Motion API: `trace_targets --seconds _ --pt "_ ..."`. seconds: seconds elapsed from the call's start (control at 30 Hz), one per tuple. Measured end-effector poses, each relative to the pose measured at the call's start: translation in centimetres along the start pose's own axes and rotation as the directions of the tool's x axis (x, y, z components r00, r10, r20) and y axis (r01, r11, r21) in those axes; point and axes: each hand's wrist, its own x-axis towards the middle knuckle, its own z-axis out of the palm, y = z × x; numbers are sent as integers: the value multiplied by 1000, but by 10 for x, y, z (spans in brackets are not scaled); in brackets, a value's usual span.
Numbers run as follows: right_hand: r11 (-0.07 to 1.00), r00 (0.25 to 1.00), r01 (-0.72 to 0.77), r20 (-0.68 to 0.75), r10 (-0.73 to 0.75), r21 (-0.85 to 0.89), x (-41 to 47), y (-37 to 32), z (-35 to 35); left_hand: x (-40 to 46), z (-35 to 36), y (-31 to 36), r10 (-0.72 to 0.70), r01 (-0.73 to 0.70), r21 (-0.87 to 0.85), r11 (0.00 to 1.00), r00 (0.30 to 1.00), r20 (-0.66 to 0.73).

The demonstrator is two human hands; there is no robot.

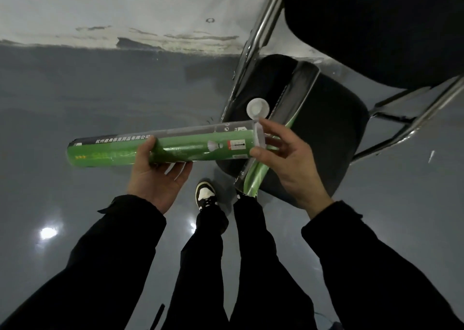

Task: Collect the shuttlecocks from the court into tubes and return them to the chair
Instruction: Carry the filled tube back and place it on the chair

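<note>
I hold a green and grey shuttlecock tube [200, 145] level in front of me, just left of the chair. My left hand [160, 176] grips it from below near its middle. My right hand [283, 159] pinches the translucent cap [259, 137] at the tube's right end between thumb and forefinger. A second green and black tube [293, 103] lies across the black chair seat [331, 128]. A loose white cap [257, 108] rests on the seat beside it. No shuttlecock is visible.
The chair has a black backrest [376, 28] and chrome legs [261, 25] at the upper right. Grey glossy floor [75, 98] spreads left, meeting a pale wall base [100, 8]. My legs and a black-and-white shoe [206, 195] stand below the tube.
</note>
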Motion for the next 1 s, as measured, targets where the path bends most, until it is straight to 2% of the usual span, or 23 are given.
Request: trace_targets --seconds 0.13,0.23,0.37,0.43,0.53,0.67,0.73,0.8,0.87,1.0 --pt "995 987 76 -133 -85 -72 -19 -12 -17 -16 29 -3 -1 -5 90 996 998 65" --pt "986 963 155 -215 -164 -61 -44 -16 -25 -32 49 -7 -21 -3 145 989 987 160" --pt "944 887 286 -329 -325 -162 -81 -16 -18 -60 71 -20 -52 -7 222 975 964 262" --pt "937 854 320 -384 -350 -141 -94 -15 -18 -74 80 -29 -62 -14 260 966 957 283" --pt "952 850 290 -430 -303 -98 -106 -12 -30 -86 92 -48 -54 -29 294 956 961 272" --pt "975 890 220 -416 -186 37 -115 1 -54 -87 106 -76 -8 -80 333 940 967 253" --pt "955 900 176 -433 -57 240 -118 3 -67 -89 114 -94 0 -90 360 929 970 242" --pt "898 875 171 -482 50 404 -119 5 -80 -93 121 -112 -10 -80 377 923 973 230" --pt "908 841 196 -540 38 370 -121 5 -92 -96 126 -126 -36 -53 391 919 976 216" --pt "961 777 248 -617 -125 118 -123 12 -115 -101 134 -146 -65 -21 387 922 976 208"
